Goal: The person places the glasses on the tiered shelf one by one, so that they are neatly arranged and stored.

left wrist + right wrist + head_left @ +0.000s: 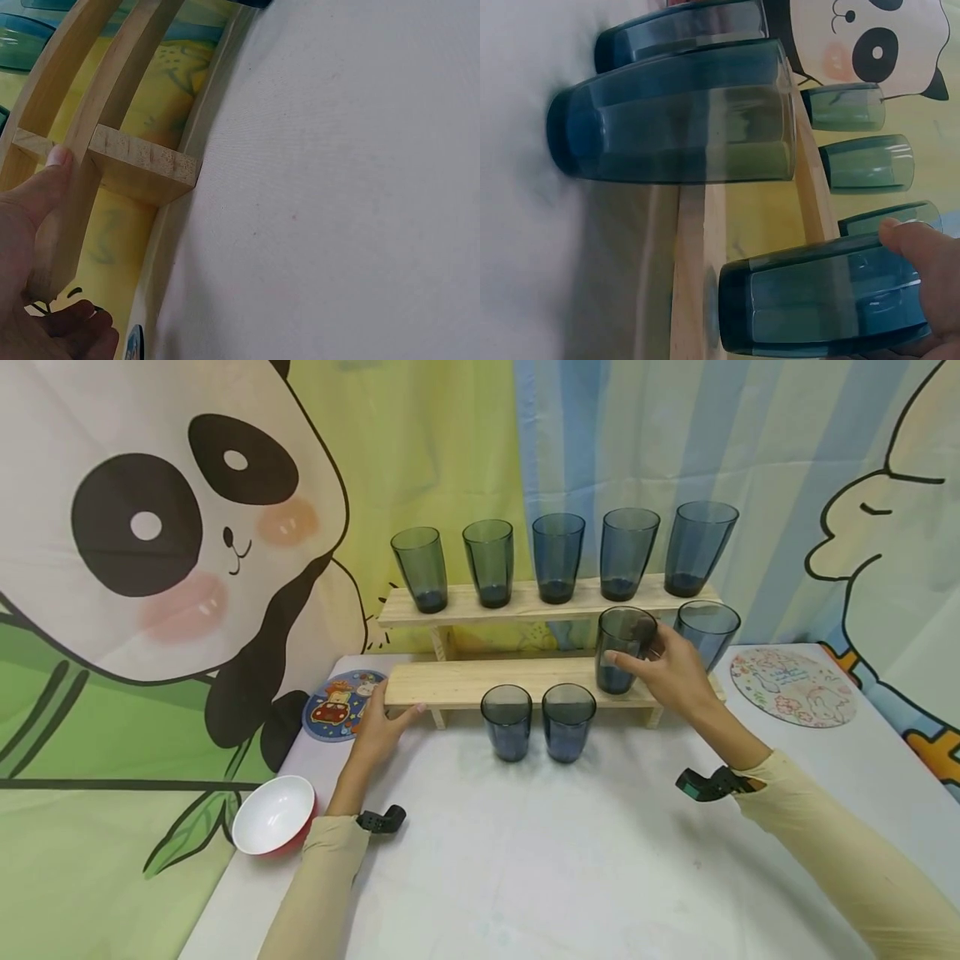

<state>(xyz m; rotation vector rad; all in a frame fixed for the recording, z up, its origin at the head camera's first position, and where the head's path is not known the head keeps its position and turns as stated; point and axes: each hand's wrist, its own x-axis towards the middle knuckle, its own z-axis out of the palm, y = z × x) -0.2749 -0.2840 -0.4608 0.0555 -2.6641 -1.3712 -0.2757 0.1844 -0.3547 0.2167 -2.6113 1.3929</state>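
Note:
My right hand (673,675) grips a blue-tinted drinking glass (617,670) near its rim, at the right part of the lower shelf (480,681). In the right wrist view the held glass (817,300) has its base at the wooden board; whether it touches cannot be told. Just right of that hand, another glass (708,625) stands on the same shelf. My left hand (377,735) holds the lower shelf's left end, its thumb on the front edge in the left wrist view (37,191). Two glasses, a left one (507,727) and a right one (568,727), stand upright on the table before the shelf.
Several matching glasses (558,556) line the upper shelf (517,602). A white bowl with a red outside (273,814) sits at the table's left edge. Round mats lie at both sides: a blue one (333,710) left, a floral one (793,685) right. Printed curtains (450,435) hang behind.

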